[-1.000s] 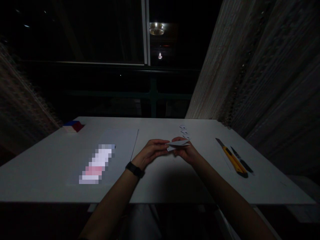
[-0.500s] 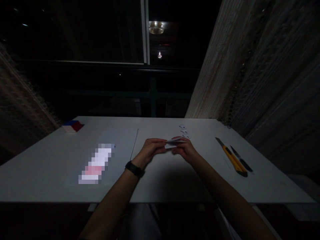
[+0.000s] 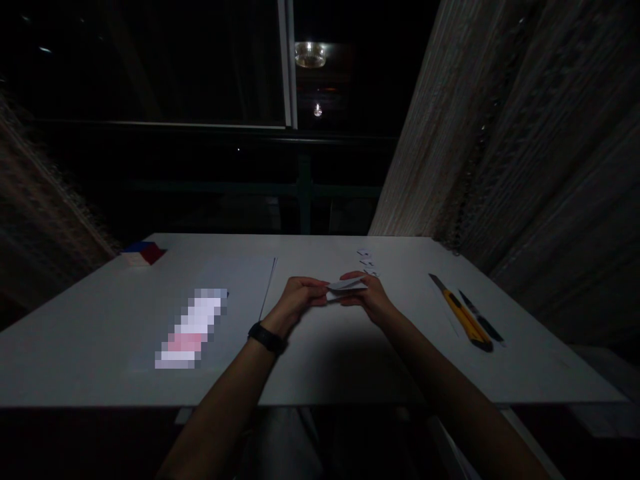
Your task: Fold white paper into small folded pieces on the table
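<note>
Both of my hands meet above the middle of the white table (image 3: 350, 373) and pinch a small folded piece of white paper (image 3: 345, 285) between them. My left hand (image 3: 297, 300), with a black watch on its wrist, grips the paper's left end with curled fingers. My right hand (image 3: 370, 299) holds the right end, thumb on top. The paper is held just above the tabletop.
A sheet of white paper (image 3: 235, 280) lies left of the hands, with a blurred patch (image 3: 190, 327) on it. A coloured cube (image 3: 141, 253) sits at the far left corner. Small paper scraps (image 3: 367, 259) lie beyond the hands. A yellow utility knife (image 3: 463, 313) and a dark pen (image 3: 481, 316) rest at right.
The hands and paper have shifted slightly left and away from me, and the paper looks flatter and narrower than a second ago.
</note>
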The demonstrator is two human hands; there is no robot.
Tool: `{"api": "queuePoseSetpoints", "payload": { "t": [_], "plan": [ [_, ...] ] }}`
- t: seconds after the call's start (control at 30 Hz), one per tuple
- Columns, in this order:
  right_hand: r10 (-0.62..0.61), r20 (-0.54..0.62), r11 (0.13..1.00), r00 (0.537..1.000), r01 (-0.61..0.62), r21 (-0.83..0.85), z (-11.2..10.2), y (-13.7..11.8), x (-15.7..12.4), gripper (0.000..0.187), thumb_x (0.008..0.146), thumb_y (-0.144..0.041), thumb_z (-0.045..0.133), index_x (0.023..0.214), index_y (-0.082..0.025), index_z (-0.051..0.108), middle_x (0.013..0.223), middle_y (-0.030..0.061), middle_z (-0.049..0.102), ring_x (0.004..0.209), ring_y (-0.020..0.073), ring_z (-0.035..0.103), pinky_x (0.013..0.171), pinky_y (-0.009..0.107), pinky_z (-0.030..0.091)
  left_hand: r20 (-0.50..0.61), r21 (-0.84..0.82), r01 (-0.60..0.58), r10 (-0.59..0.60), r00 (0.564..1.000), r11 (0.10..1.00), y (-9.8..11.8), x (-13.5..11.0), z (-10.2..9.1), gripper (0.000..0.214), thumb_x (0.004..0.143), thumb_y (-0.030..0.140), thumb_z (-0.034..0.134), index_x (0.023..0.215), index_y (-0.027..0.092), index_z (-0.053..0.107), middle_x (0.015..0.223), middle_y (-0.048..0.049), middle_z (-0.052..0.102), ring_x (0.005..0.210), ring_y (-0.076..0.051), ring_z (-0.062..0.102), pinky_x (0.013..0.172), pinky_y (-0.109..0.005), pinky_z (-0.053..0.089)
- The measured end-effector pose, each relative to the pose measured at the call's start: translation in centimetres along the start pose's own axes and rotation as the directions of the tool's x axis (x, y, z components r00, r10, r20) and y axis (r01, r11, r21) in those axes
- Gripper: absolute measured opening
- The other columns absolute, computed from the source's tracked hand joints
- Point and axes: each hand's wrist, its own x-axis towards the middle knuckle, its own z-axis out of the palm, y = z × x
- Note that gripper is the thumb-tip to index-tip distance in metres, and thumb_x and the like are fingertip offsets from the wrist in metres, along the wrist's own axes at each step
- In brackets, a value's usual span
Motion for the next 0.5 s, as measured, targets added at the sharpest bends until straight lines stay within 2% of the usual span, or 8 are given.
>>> {"api": "queuePoseSetpoints", "payload": {
  "t": [0.23,0.4,0.5],
  "plan": [
    [0.023,0.01,1.0,1.0,-0.022,-0.011,-0.17,-0.08,0.1,0.023,0.053,-0.008,0.062,0.076,-0.014,0.066,0.077,0.0063,0.069,0.066,0.0194,0.066,0.051,0.027,0.055,0.011,0.027,0.011,-0.012,1.0,1.0,-0.07,0.21,-0.36,0.012,0.057,0.008,0.071,0.07,0.009,0.069,0.062,-0.0071,0.065,0.053,-0.012,0.06,0.052,-0.022,0.05],
    [0.02,-0.017,1.0,1.0,-0.021,-0.006,-0.12,-0.05,0.18,0.025,0.055,-0.009,0.063,0.078,-0.016,0.066,0.075,0.0045,0.068,0.061,0.0176,0.065,0.047,0.026,0.054,0.04,0.026,0.005,-0.006,0.999,1.0,-0.16,0.16,-0.33,0.021,0.058,0.009,0.071,0.079,0.009,0.07,0.069,-0.0077,0.067,0.057,-0.013,0.061,0.057,-0.024,0.052],
    [0.021,-0.021,1.0,1.0,-0.022,-0.02,-0.11,0.0,0.22,0.022,0.052,-0.009,0.065,0.074,-0.015,0.066,0.072,0.004,0.068,0.058,0.0161,0.063,0.046,0.025,0.054,0.032,0.024,-0.008,0.008,0.999,1.0,-0.25,0.15,-0.2,0.02,0.057,0.011,0.072,0.076,0.009,0.069,0.069,-0.0077,0.067,0.058,-0.013,0.061,0.059,-0.025,0.052]
  ]
}}
